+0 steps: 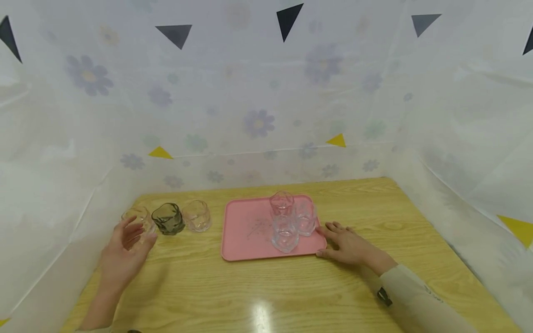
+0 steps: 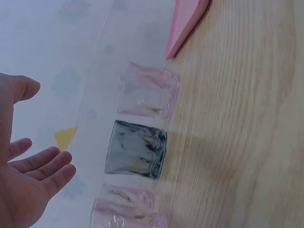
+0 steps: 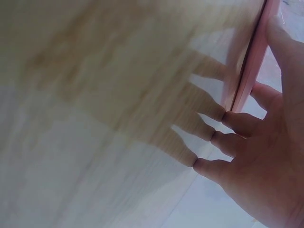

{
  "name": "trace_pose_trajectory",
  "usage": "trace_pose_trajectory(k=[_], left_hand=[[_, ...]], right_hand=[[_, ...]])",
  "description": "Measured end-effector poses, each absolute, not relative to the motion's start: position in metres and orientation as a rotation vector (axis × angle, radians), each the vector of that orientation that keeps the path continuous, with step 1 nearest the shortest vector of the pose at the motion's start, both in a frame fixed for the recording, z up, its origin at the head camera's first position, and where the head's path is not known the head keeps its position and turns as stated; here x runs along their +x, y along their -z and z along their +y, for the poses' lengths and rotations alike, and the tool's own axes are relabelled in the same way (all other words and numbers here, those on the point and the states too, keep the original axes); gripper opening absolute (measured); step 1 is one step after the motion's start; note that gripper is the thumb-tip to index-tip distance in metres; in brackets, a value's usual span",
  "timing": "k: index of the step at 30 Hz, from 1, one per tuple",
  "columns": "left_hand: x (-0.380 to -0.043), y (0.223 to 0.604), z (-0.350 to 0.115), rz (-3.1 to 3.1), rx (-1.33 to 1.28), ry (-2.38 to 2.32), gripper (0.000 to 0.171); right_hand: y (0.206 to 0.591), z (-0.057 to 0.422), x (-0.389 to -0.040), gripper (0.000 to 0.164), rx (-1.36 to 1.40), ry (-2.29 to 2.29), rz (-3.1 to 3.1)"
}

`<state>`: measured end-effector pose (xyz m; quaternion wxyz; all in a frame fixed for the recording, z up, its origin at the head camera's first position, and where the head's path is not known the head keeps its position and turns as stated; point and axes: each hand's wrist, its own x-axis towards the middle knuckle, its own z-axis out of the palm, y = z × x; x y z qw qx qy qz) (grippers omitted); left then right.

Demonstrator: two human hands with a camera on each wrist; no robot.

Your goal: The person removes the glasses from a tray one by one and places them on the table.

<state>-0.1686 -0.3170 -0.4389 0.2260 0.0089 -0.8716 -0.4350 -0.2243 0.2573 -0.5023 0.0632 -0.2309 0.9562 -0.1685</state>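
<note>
My left hand [image 1: 122, 259] hovers at the left in front of a clear glass [image 1: 140, 216], apart from it, fingers loosely bent and holding nothing. Beside that glass stand a dark grey glass [image 1: 168, 218] and a faintly pink clear glass [image 1: 197, 216]. In the left wrist view the grey glass [image 2: 137, 149] is beyond the hand [image 2: 28, 175]; further clear glass [image 2: 118, 213] is cut off below. My right hand [image 1: 351, 245] rests at the right edge of the pink tray [image 1: 245, 231], fingertips on the table. On the tray stand a pink-tinted glass [image 1: 282, 203] and two clear glasses [image 1: 306, 219].
The wooden table [image 1: 200, 291] carries everything. White flower-patterned sheeting [image 1: 258, 92] encloses it at the back and both sides, with dark and yellow triangles on it. In the right wrist view the tray's rim [image 3: 254, 61] runs alongside the thumb.
</note>
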Motion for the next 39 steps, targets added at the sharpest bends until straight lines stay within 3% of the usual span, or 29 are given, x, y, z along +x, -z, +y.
trace_pose_trajectory(k=[26, 39], left_hand=[[-0.212, 0.479, -0.187, -2.482, -0.549, 1.474, 0.062], [-0.224, 0.483, -0.130, -2.574, -0.646, 1.628, 0.070]], right_hand=[[0.504, 0.258, -0.225, 0.087, -0.672, 0.508, 2.866], [0.503, 0.259, -0.224, 0.087, -0.661, 0.520, 2.860]])
